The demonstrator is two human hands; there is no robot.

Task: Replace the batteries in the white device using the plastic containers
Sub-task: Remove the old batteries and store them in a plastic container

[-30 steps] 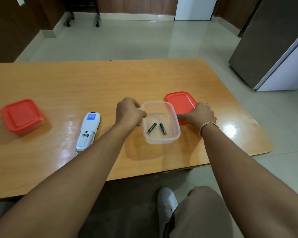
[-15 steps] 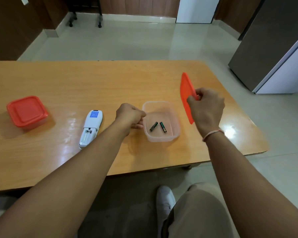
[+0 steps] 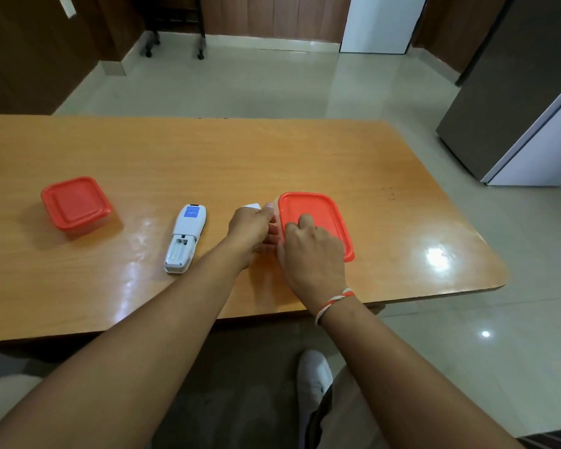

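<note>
The white device [image 3: 185, 238] lies on the wooden table [image 3: 208, 157] with its battery compartment open and facing me. Right of it stands the clear plastic container [image 3: 274, 233], now covered by its red lid [image 3: 321, 218]. My left hand [image 3: 251, 228] grips the container's left wall. Pressing down on the lid's near left corner is my right hand [image 3: 311, 251], fingers curled over its edge. The batteries inside are hidden by the lid. A small white piece [image 3: 251, 206], probably the battery cover, peeks out behind my left hand.
A second container with a red lid [image 3: 75, 204] sits shut at the table's left. The table's near edge runs just below my forearms, its rounded right corner [image 3: 496, 280] close by. A grey and white cabinet [image 3: 515, 124] stands on the floor to the right.
My right hand lifted the red lid off the table beside the container, swung it over and set it down on top. The two batteries are now covered. My left hand stayed at the container's side.
</note>
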